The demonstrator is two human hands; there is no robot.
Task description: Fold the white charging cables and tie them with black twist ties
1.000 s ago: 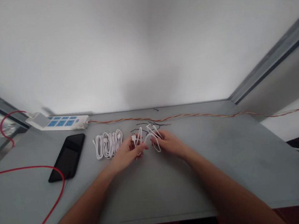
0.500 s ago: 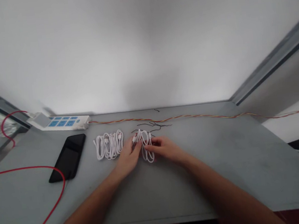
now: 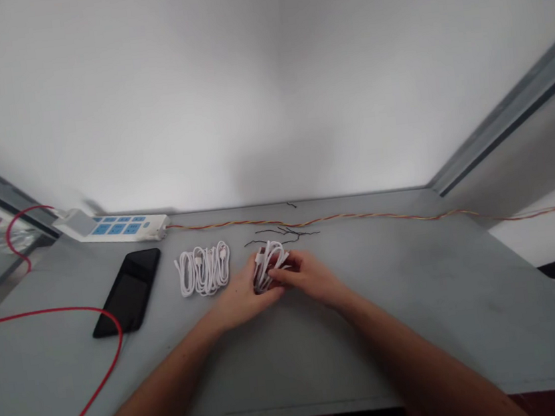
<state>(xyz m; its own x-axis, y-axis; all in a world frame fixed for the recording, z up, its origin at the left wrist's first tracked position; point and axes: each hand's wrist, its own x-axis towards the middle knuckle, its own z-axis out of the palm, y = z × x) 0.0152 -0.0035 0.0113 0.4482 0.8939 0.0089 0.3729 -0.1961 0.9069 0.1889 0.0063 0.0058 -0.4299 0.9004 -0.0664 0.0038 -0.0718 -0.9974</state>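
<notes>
A white cable (image 3: 269, 260) is gathered into a tight bundle of loops at the middle of the grey table (image 3: 417, 285). My left hand (image 3: 242, 294) is curled around the bundle's near end. My right hand (image 3: 310, 273) pinches the same bundle from the right, fingers pressed together. Both hands touch each other at the bundle. To the left lies a second white cable coil (image 3: 203, 269), flat on the table and untouched. Thin black wire ties (image 3: 280, 234) lie just beyond the hands.
A black phone (image 3: 127, 290) lies left of the coil. A white power strip with blue sockets (image 3: 112, 227) sits at the back left. A red cable (image 3: 79, 317) loops across the left side. A twisted orange-yellow wire (image 3: 358, 216) runs along the back edge.
The white cable's loose open loops have been drawn together into a compact bundle. Both hands have closed in on it and moved slightly nearer each other.
</notes>
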